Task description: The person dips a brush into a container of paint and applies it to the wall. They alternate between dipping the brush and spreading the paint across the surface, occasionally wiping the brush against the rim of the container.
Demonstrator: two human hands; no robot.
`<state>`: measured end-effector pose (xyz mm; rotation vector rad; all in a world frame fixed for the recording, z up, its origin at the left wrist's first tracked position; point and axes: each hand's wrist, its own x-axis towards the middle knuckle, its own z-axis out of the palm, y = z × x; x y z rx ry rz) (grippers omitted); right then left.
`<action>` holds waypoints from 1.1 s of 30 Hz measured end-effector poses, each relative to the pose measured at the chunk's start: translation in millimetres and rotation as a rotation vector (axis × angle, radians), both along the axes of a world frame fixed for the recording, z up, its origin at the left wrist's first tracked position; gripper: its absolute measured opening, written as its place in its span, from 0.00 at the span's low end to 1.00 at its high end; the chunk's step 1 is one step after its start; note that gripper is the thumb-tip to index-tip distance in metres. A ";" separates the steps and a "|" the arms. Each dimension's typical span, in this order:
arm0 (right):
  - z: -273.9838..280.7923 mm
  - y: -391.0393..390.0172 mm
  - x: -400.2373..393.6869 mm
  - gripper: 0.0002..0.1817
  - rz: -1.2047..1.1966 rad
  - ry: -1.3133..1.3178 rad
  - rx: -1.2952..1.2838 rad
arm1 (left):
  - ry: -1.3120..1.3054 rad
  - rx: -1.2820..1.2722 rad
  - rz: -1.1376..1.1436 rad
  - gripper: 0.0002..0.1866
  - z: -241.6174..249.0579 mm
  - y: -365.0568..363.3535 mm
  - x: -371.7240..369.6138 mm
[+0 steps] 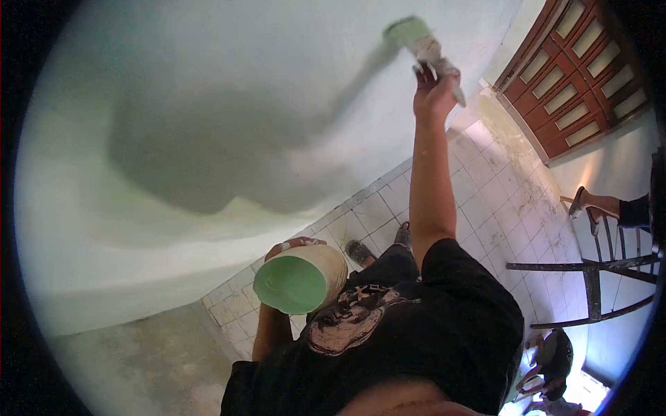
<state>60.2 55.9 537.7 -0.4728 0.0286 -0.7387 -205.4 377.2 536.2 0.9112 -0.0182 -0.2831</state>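
My right hand [436, 90] is raised at the end of an outstretched arm, fingers wrapped round a wide paintbrush [427, 50]. Pale green paint coats its bristles, which are up at the painted wall [229, 62]. Low in front of my body, my left hand [295, 243] grips a paint bucket [336, 269] at its far side. The bucket is tilted, its mouth towards me, and light green paint [294, 284] shows inside. White smears mark the left fingers. A large shadow of me and the brush falls across the wall.
White floor tiles [475, 173] run along the wall's foot. A brown panelled door [555, 97] stands at upper right. At right, a person's sandalled feet [590, 202] are beside a dark metal ladder-like frame [592, 291]; another person [553, 360] bends low at bottom right.
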 end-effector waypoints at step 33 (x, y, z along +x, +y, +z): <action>-235.5 73.0 -38.7 0.05 -0.032 0.654 -0.113 | -0.668 0.347 -0.099 0.57 -13.8 5.0 -15.1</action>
